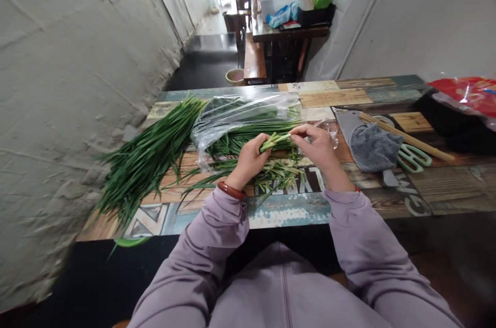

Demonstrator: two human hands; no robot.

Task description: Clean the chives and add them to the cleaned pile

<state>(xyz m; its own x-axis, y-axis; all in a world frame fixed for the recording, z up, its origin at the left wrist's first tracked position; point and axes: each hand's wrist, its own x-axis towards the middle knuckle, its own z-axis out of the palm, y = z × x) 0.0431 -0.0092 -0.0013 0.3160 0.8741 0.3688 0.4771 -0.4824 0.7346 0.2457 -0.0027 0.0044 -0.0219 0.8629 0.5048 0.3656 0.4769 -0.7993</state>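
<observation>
My left hand (250, 160) is wrapped round a small bunch of garlic chives (275, 141), their pale stem ends pointing right. At those ends, my right hand (315, 144) pinches the tip of one stem between thumb and fingers. Beneath both hands lies a loose heap of trimmed scraps (281, 175). Just behind, more chives stick out of a clear plastic bag (240, 111), stems to the right. A large pile of long green chives (155, 147) rests at the left of the table, its leaves hanging over the front edge.
Right of my hands on the patterned table (372, 196) are a grey cloth (374, 147), pale green-handled scissors (415, 158) and wooden chopsticks (406, 137). A red plastic bag (468, 95) sits at far right. Walls stand on both sides; a bench (254, 57) is beyond.
</observation>
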